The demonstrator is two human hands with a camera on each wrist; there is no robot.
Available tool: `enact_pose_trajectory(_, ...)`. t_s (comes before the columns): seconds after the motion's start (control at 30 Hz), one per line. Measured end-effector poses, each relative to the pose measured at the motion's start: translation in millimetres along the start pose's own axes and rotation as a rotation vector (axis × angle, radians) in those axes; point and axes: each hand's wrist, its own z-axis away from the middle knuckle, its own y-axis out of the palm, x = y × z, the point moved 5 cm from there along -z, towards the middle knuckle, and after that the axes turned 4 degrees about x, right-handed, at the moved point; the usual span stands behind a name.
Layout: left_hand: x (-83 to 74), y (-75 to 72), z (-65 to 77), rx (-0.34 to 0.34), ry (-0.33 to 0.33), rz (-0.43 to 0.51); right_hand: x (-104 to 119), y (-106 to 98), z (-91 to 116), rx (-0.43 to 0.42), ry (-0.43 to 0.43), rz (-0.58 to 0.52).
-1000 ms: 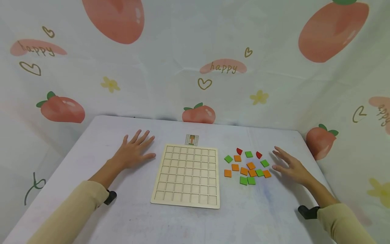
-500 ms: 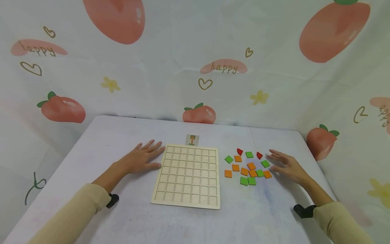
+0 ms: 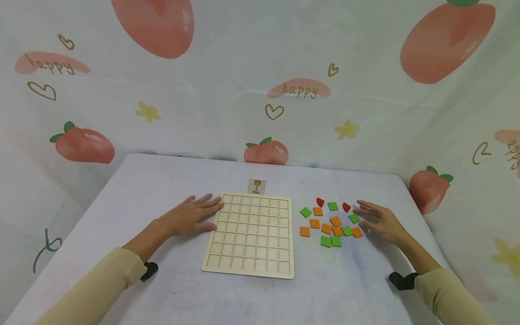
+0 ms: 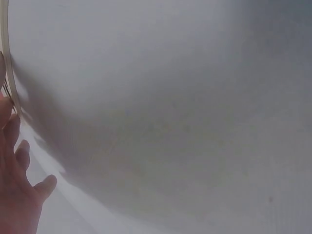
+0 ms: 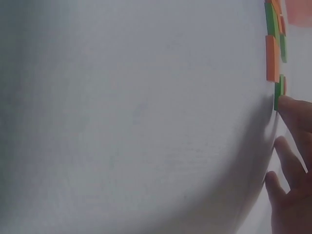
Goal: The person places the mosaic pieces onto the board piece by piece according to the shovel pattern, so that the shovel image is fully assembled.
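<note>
A pale wooden grid board [image 3: 249, 234] lies flat in the middle of the table. My left hand [image 3: 191, 217] is spread at its left edge, fingertips and thumb right at the rim; the left wrist view shows the fingers [image 4: 10, 129] along that edge. To the right of the board, loose orange square tiles [image 3: 314, 223], green square tiles [image 3: 326, 241] and red rounded wedge tiles [image 3: 346, 207] lie scattered. My right hand [image 3: 383, 222] is beside their right side, fingers extended and holding nothing, near a green tile [image 3: 354, 218].
Behind the board lies a small card [image 3: 257, 187] with a grid and a coloured picture. A white sheet with printed peaches [image 3: 266, 152] hangs at the table's back edge. Black straps [image 3: 403, 280] sit at both wrists.
My left hand has moved right and slightly nearer, reaching the board's left edge. My right hand has shifted a little left toward the tiles. Board and tiles have stayed in place.
</note>
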Motion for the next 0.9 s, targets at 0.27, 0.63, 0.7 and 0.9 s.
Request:
enact_pose_trajectory(0.27, -0.2, -0.1, -0.5, 0.015, -0.006, -0.031, -4.1, 4.5, -2.0, -0.035, 0.010, 0.045)
enact_pose_trajectory(0.63, -0.3, -2.4, -1.8, 0.010, 0.004, -0.045, -6.6, 4.9, -3.8, -0.054, 0.048, 0.066)
enact_pose_trajectory(0.7, -0.6, -2.5, -1.7, 0.009, 0.008, -0.045, -6.5, 4.7, -3.9, -0.052, 0.053, 0.066)
enact_pose_trajectory(0.9, -0.7, -1.8, -2.2, 0.012, 0.008, -0.033, -7.0, 4.9, -3.5, -0.067, 0.039, 0.075)
